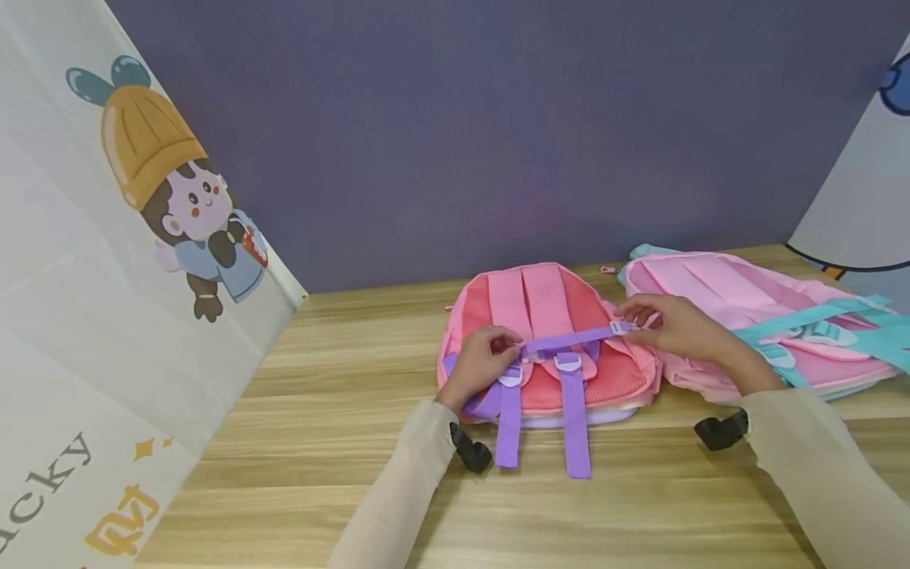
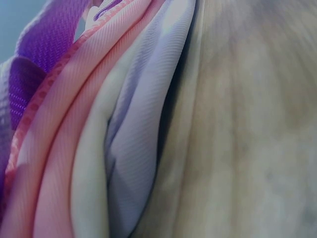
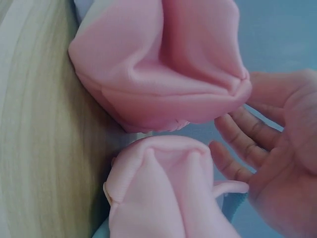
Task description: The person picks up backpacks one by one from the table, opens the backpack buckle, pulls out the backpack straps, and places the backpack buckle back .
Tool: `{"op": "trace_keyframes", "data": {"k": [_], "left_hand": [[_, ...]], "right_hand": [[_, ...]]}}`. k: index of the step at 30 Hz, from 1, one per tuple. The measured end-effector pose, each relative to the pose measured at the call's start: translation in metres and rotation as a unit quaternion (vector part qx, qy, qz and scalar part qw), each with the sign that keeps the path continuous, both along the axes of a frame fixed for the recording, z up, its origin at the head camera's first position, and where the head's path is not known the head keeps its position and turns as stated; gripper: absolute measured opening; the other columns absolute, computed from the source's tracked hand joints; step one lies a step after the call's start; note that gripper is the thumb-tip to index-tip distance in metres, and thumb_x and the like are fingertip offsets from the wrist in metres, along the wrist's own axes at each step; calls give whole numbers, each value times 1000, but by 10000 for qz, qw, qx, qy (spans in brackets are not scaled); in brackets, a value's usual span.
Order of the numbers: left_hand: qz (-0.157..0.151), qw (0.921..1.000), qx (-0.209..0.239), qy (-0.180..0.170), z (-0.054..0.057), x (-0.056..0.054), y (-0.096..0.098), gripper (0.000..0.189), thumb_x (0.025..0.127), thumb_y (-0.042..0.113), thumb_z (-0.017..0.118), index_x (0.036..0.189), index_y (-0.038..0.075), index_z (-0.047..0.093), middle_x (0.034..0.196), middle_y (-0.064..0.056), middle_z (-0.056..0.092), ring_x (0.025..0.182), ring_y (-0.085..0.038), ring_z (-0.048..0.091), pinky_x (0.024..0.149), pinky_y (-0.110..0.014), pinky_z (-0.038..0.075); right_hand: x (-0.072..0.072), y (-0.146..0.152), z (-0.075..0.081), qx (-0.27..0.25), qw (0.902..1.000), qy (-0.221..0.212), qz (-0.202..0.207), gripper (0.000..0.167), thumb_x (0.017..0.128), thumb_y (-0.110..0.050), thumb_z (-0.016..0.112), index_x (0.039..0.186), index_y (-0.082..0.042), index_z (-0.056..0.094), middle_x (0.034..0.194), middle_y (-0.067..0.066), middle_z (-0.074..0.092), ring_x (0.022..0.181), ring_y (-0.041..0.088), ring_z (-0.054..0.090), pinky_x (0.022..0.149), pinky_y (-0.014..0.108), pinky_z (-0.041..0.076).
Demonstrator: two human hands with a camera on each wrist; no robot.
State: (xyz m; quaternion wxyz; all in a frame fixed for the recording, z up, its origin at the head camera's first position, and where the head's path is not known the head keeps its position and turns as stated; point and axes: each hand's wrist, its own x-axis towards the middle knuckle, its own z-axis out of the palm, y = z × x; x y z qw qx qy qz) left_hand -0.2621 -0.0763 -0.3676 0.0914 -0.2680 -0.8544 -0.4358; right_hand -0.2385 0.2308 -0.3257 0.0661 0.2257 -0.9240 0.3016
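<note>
A pink backpack (image 1: 543,288) lies back side up on the wooden table, its purple webbing straps (image 1: 577,427) hanging toward the front edge. Across it, a purple strap (image 1: 562,341) is stretched between both hands. My left hand (image 1: 482,362) pinches the strap's left part near a pale adjuster buckle (image 1: 510,376). At the strap's right end, beside a small pale buckle (image 1: 620,326), my right hand (image 1: 675,325) pinches it between thumb and fingers. The right wrist view shows that hand (image 3: 292,129) beside the bag's pink side (image 3: 163,99); the strap is hidden there.
A second pink backpack (image 1: 711,276) with teal straps (image 1: 796,316) lies close on the right. Behind stands a dark blue-grey panel (image 1: 498,142). A white printed sheet (image 1: 85,316) borders the wooden table (image 1: 320,411) on the left.
</note>
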Motion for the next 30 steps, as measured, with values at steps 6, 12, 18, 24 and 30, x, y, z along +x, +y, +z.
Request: {"op": "trace_keyframes", "data": {"k": [6,12,18,24,30], "left_hand": [[4,10000,-3,35,-1,-1,0,15,86,6,65,98,2,70,90,-12,69,78,-14,59,73,-19,46],[27,10000,6,63,-2,-2,1,14,86,7,64,98,3,70,89,-11,69,77,-11,57,72,-20,46],[78,9999,40,90,-3,-2,-1,15,87,6,63,99,4,70,90,-11,69,78,-12,57,73,-20,46],[131,9999,54,29,-3,-1,-1,16,87,6,62,101,4,70,87,-10,67,75,-10,54,71,-20,45],[157,9998,76,14,-3,-1,1,16,88,7,63,102,4,69,87,-10,66,74,-8,51,69,-20,44]], "right_hand": [[-1,1,-1,8,10000,-30,-20,36,82,-13,74,114,-2,63,96,6,64,90,22,58,74,20,48],[0,2,0,-20,10000,12,-46,34,82,-13,73,113,-3,63,95,6,65,89,20,58,73,19,48],[-3,3,0,-134,9994,328,-51,27,85,-14,71,108,-3,66,93,4,67,83,5,56,74,23,50],[-5,7,1,-167,9984,509,-190,24,88,-14,68,109,-3,66,97,7,68,86,9,57,77,28,50],[-2,12,2,-124,9989,263,-374,29,91,-15,63,115,1,61,104,15,65,96,30,59,85,47,48]]}}
